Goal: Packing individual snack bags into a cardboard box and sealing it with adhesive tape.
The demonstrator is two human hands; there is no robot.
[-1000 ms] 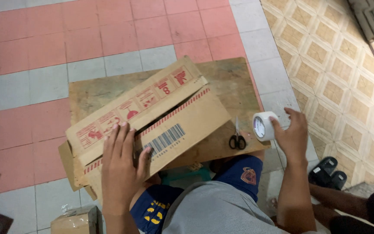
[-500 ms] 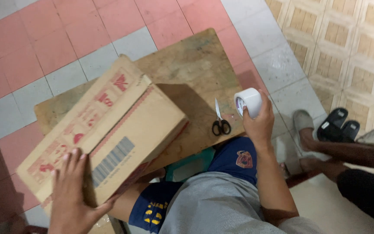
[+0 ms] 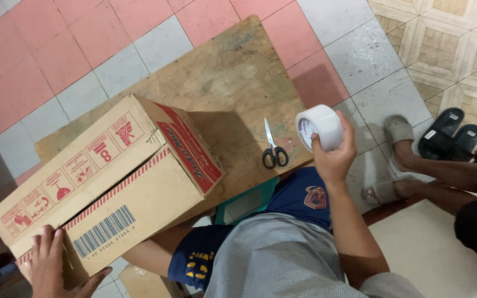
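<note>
Brown box with red markings, lying on the low wooden table.
Your left hand [image 3: 56, 265] presses flat, fingers spread, on the cardboard box [image 3: 111, 182], whose long axis runs from lower left up to the right. Your right hand [image 3: 335, 154] closes around a white tape roll [image 3: 318, 128], near the scissors [image 3: 273, 146] on the wooden table [image 3: 233, 72].

The left hand [image 3: 56, 265] lies flat with fingers spread at lower left, while the right hand [image 3: 335, 157], arm raised, curls closed at centre right.
</note>
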